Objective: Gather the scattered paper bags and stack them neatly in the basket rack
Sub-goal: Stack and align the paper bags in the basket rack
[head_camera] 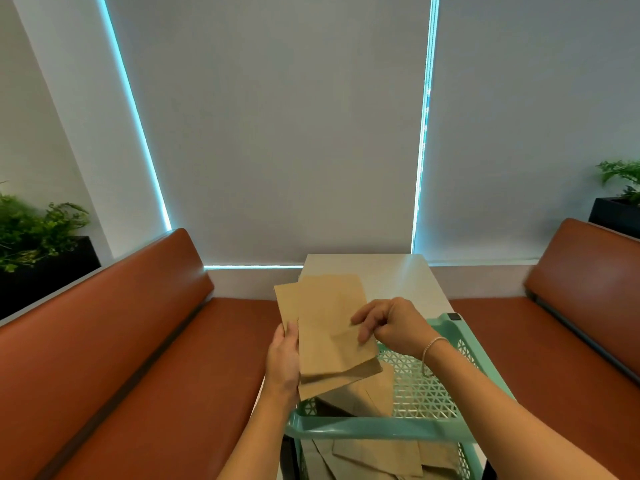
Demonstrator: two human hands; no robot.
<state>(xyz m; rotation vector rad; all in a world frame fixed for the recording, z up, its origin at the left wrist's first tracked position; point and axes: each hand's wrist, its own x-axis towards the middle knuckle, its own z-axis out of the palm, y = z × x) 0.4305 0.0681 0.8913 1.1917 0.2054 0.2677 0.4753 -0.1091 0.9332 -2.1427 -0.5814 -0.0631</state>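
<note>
Both hands, left [284, 355] and right [388, 325], pinch the bags [329, 327] over the rack [377, 429], squaring them to stack.

The far wall is being covered by grey roller blinds [277, 133], with daylight being let through at their edges. A white table [398, 275] is being flanked by two orange-brown benches [138, 341], and potted plants [31, 226] are being kept behind both backrests.

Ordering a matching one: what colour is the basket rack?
Mint green, with a lattice-pattern mesh floor; the basket rack shows in the head view.
</note>
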